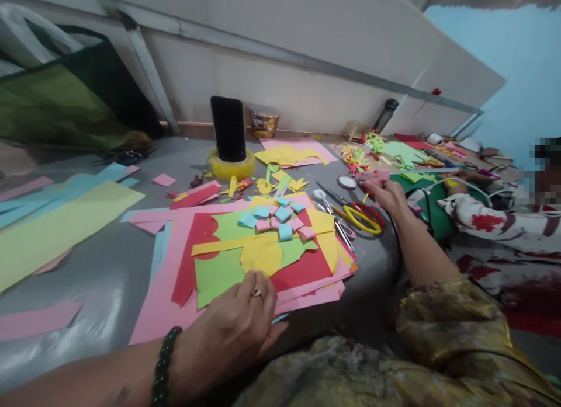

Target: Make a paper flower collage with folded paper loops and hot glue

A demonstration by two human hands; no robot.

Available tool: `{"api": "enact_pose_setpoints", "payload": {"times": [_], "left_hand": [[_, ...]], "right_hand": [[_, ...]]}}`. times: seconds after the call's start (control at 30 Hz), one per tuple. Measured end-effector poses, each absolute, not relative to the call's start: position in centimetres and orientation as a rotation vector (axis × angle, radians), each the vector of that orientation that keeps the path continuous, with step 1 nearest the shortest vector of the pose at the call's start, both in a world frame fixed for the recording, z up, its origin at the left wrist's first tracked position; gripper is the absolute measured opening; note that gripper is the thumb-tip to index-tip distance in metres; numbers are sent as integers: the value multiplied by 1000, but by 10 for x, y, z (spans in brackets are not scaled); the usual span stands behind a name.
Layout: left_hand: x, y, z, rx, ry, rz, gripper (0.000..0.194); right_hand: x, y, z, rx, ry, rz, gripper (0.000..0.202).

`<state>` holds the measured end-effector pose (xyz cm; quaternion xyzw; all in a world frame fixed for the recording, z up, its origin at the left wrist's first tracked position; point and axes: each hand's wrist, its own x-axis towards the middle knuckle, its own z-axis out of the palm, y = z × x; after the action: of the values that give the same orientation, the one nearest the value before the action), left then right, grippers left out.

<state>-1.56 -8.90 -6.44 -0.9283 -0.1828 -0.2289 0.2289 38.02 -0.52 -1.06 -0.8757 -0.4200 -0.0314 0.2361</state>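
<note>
In the head view my left hand, with a ring and a dark bead bracelet, has its fingertips pinched at the near edge of a yellow paper circle. The circle lies over a yellow paper strip and green paper. Just beyond it sits a cluster of small curled blue and pink paper pieces. To the right, my right hand is closed round a pink glue gun, partly hidden by the fingers. Yellow-handled scissors lie beside that hand.
A phone stands in a roll of yellow tape. Paper sheets cover the left side. A cup is at the back. At right, another person's patterned sleeve reaches in near a white cable.
</note>
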Motion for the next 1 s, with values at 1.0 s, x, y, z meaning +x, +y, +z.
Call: {"api": "enact_pose_setpoints", "payload": {"times": [1.0], "left_hand": [[-15, -91, -58, -2552, -501, -535, 42]], "right_hand": [[373, -68, 8, -2547, -1442, -248, 53]]}}
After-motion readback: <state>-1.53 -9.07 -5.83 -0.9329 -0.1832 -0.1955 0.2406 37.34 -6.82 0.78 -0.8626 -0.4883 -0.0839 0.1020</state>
